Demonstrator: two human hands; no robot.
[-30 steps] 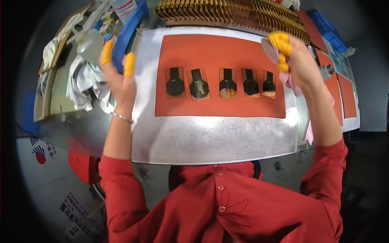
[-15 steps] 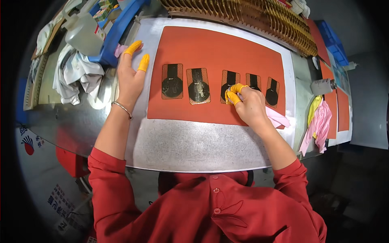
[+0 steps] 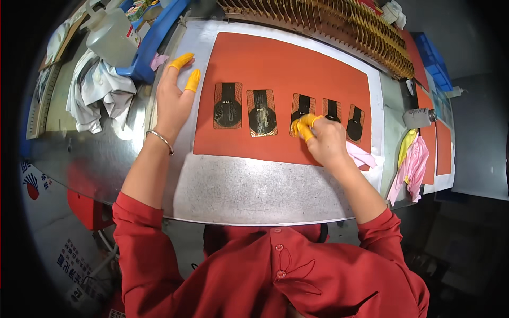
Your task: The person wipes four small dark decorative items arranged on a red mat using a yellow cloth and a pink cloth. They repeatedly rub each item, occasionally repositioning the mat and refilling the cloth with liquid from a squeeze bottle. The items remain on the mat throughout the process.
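Note:
Several thin dark panels with gold lattice edges and a black keyhole shape lie in a row on an orange-red mat (image 3: 286,58). The two left ones, the leftmost panel (image 3: 228,114) and its neighbour (image 3: 262,127), show pale smears. My right hand (image 3: 323,139), in yellow finger cots, is pinched closed on the lower part of the middle panel (image 3: 304,102). A pink cloth (image 3: 360,156) comes out from under its palm; the bit at the fingertips is hidden. My left hand (image 3: 177,98), also with yellow finger cots, rests open at the mat's left side, holding nothing.
A slotted brown rack (image 3: 323,29) with many upright pieces runs along the back. To the left are a blue tray (image 3: 151,45), a translucent bottle (image 3: 111,40) and white cloths (image 3: 98,90). At right lie a grey bottle (image 3: 419,117) and pink cloth strips (image 3: 413,164).
My right fingers have shifted slightly left and down on the middle panel. My left hand stays at the mat's left side. The whole view has shifted a little.

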